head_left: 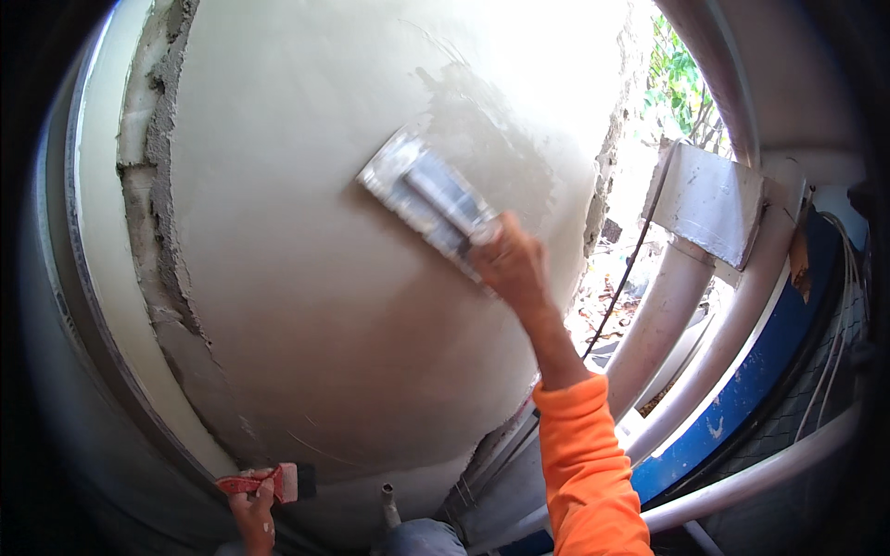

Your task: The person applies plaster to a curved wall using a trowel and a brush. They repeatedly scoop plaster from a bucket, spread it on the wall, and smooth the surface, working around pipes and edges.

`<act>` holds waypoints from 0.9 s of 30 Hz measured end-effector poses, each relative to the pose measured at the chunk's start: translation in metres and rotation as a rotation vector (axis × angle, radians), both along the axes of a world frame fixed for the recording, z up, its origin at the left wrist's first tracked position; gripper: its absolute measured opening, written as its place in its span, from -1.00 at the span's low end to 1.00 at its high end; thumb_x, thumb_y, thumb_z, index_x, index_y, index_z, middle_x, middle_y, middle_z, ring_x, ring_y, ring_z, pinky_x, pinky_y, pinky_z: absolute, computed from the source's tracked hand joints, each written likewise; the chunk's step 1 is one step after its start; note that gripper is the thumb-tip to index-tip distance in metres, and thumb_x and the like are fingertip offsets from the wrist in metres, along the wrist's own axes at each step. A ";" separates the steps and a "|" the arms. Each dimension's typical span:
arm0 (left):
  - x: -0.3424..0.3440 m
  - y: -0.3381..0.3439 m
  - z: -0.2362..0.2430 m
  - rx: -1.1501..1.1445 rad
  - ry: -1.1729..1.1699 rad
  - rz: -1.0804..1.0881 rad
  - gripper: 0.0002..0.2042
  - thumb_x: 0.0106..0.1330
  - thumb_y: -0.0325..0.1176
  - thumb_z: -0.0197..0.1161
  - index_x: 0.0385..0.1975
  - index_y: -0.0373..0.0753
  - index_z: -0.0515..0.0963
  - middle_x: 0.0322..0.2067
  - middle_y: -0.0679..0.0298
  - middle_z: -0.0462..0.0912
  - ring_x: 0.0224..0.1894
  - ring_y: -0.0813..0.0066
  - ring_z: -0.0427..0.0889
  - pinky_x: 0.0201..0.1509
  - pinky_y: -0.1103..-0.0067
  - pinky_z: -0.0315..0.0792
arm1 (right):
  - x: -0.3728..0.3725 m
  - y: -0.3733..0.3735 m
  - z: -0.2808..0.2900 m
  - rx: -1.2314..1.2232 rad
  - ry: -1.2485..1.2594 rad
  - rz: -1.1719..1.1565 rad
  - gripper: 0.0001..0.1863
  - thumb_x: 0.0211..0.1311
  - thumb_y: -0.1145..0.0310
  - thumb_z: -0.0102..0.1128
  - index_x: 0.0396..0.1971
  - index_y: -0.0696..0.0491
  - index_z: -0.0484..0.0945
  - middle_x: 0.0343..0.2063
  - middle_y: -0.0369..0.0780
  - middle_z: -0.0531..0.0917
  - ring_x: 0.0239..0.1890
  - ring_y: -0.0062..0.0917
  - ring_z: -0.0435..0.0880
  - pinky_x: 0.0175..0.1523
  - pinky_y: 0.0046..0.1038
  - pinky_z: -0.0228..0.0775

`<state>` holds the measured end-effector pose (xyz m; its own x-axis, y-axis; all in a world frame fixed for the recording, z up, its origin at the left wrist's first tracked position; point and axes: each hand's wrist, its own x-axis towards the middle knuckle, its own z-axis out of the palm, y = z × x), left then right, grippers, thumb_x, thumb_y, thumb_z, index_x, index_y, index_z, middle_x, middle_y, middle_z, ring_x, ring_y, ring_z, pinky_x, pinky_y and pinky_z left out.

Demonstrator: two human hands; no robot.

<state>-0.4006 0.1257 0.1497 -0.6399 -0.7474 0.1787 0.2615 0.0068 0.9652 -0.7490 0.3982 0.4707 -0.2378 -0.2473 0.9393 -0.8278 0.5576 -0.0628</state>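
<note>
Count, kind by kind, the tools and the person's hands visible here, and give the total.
Trowel: 1, held in the right hand
Small red tool, perhaps a scraper: 1, held in the left hand
Hands: 2
Total: 4

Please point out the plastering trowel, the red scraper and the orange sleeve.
Plastering trowel [414, 209], head view: on the blade beside the handle.
Red scraper [288, 483], head view: on its broad end.
Orange sleeve [589, 463], head view: on the forearm section.

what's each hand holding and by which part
The right hand holds a trowel by its handle; the left hand holds a scraper by its red handle.
</note>
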 end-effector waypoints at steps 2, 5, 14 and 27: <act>-0.004 0.002 0.000 0.038 -0.004 -0.019 -0.77 0.37 -0.35 0.34 -0.10 -0.34 0.58 -0.13 0.25 0.64 -0.11 0.47 0.61 0.03 0.49 0.53 | 0.011 -0.001 -0.034 0.143 -0.113 -0.027 -0.68 0.15 0.25 0.46 -0.29 0.09 0.51 -0.50 0.04 0.65 -0.40 0.01 0.72 -0.28 -0.15 0.56; -0.002 0.005 0.008 -0.103 -0.013 -0.024 -0.80 0.39 -0.36 0.32 -0.12 -0.34 0.59 -0.16 0.27 0.63 -0.12 0.48 0.60 0.02 0.48 0.52 | 0.009 0.017 -0.065 -0.056 -0.118 0.010 -0.69 0.21 0.25 0.45 -0.22 0.10 0.56 -0.49 -0.05 0.70 -0.44 -0.15 0.74 -0.29 -0.18 0.56; 0.023 -0.010 0.019 -0.042 -0.039 -0.020 -0.79 0.37 -0.34 0.34 -0.13 -0.32 0.60 -0.15 0.25 0.64 -0.10 0.47 0.61 0.00 0.47 0.51 | -0.006 0.014 -0.015 -0.722 -0.509 0.085 -0.67 0.26 0.30 0.41 -0.19 0.29 0.66 -0.60 -0.20 0.61 -0.66 -0.50 0.58 -0.50 -0.34 0.46; -0.007 -0.012 0.083 0.311 0.250 -0.002 -0.78 0.35 -0.39 0.37 -0.10 -0.30 0.54 -0.09 0.16 0.66 -0.07 0.37 0.69 -0.05 0.46 0.65 | 0.098 -0.067 -0.112 0.233 -0.300 0.166 -0.71 0.34 0.16 0.20 -0.34 0.10 0.46 -0.55 -0.05 0.62 -0.41 0.07 0.73 -0.30 0.03 0.57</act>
<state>-0.4078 0.1141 0.2323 -0.6071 -0.7890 0.0947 0.4884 -0.2765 0.8277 -0.6514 0.3311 0.3588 -0.4318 -0.5034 0.7484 -0.8718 0.4459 -0.2031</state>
